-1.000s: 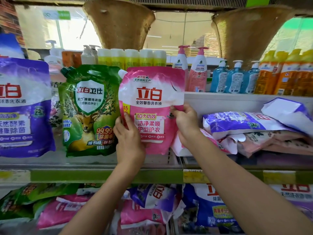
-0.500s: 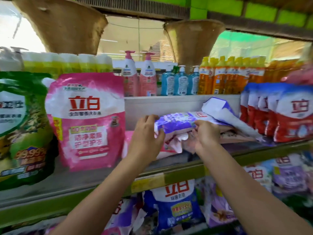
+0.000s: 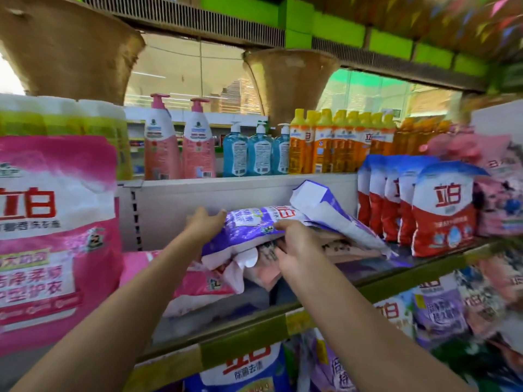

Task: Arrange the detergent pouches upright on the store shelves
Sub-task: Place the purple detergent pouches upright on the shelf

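Observation:
A purple and white detergent pouch (image 3: 249,227) lies flat on top of a pile of fallen pouches in the middle of the shelf. My left hand (image 3: 205,224) grips its left end. My right hand (image 3: 297,247) holds its front edge, thumb on top and fingers underneath. A second purple and white pouch (image 3: 328,210) leans over the pile's right side. Pink pouches (image 3: 203,281) lie flat under the pile. At the far left a pink pouch (image 3: 56,236) stands upright on the shelf.
Red and white pouches (image 3: 441,210) stand upright in a row at the right. The shelf's front rail (image 3: 254,332) runs green and yellow below my arms. Pump bottles (image 3: 181,142) and orange bottles (image 3: 339,142) line the ledge behind. More pouches (image 3: 249,372) lie on the lower shelf.
Both hands let go of the upright pink pouch and moved right to the pile. They now hold the flat purple pouch on top. The view has swung right.

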